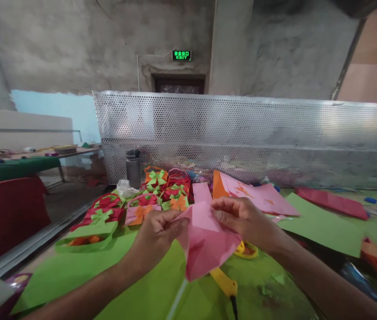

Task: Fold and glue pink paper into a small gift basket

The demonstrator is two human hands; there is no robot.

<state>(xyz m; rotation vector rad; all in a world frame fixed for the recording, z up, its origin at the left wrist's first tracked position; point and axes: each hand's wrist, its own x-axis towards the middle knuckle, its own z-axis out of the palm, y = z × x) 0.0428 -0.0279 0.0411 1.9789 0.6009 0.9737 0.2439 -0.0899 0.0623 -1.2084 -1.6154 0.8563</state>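
Observation:
A folded pink felt piece [208, 240] hangs between my two hands, its lower part bulging open like a pouch. My left hand [164, 226] pinches its left edge between thumb and fingers. On the opposite side my right hand [235, 213] grips the upper right edge. Just below the felt lies a yellow glue gun [225, 283] with a black cord, and a whitish stick [176, 300] runs out from under the felt. Yellow scissor-like handles [247, 251] show partly behind my right wrist.
Small felt bags with bows [141, 200] crowd the table's left back, by a grey bottle [133, 169]. Pink felt sheets [258, 193], a green felt sheet [328, 226] and a dark pink piece [331, 202] lie rightward. A perforated metal panel [241, 129] stands behind.

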